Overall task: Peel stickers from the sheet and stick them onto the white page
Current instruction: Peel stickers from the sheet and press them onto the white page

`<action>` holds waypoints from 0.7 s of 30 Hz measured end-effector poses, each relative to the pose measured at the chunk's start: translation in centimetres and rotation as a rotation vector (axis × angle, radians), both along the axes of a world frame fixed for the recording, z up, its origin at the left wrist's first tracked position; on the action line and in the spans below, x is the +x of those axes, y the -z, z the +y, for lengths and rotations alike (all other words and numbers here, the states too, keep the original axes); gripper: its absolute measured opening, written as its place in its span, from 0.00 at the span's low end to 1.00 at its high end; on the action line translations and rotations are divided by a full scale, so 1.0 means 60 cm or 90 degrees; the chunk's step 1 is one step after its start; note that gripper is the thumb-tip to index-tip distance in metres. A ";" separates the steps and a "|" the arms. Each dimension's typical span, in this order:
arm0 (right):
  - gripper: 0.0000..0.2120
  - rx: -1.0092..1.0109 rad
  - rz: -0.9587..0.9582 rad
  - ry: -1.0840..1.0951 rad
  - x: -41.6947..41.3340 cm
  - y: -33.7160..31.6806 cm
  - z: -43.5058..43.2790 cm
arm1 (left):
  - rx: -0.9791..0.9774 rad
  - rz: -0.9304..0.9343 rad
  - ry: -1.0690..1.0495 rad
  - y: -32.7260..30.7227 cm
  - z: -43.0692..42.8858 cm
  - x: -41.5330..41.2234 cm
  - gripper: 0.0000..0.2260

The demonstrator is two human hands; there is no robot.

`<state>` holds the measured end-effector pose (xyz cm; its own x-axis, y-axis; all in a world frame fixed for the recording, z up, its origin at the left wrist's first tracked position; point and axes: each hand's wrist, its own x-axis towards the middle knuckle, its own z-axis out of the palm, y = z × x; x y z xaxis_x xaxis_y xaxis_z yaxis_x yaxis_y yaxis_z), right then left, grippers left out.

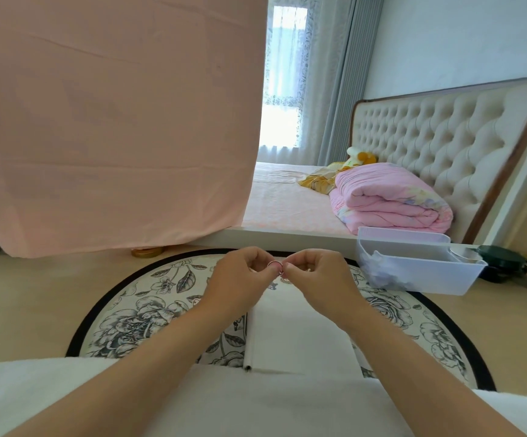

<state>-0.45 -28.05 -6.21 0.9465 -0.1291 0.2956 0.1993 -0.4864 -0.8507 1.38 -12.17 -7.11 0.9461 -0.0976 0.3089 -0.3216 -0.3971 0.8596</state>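
While a small round sticker (275,266) is pinched by left hand (243,277) and right hand (316,275) alike, it is held just over the far end of the white page (297,332), which is laid lengthwise below, nearer the person.

Page (300,329) on mat (136,313); bin (420,272) right, farther back; folded quilt (388,203) on bed (281,203) behind; cloth (114,121) left.

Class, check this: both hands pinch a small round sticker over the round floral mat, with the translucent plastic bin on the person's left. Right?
Wrong side: the head view shows the translucent plastic bin on the person's right. Left hand and right hand pinch the small round sticker over the round floral mat.
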 end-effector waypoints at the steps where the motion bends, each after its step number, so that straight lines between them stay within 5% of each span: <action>1: 0.05 -0.029 -0.011 0.010 0.002 0.004 -0.001 | 0.000 -0.005 -0.007 0.005 -0.002 0.002 0.04; 11: 0.03 -0.269 -0.101 0.088 0.001 0.017 0.011 | -0.009 -0.029 -0.027 0.035 0.001 0.007 0.05; 21: 0.04 -0.397 -0.363 0.121 0.001 0.036 0.016 | -0.069 -0.010 -0.034 0.039 0.002 -0.002 0.07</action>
<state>-0.36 -27.09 -8.35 0.6105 0.0740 0.7885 0.3825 -0.8994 -0.2117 1.25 -12.03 -9.43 0.9440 -0.0124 0.3297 -0.3162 -0.3191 0.8934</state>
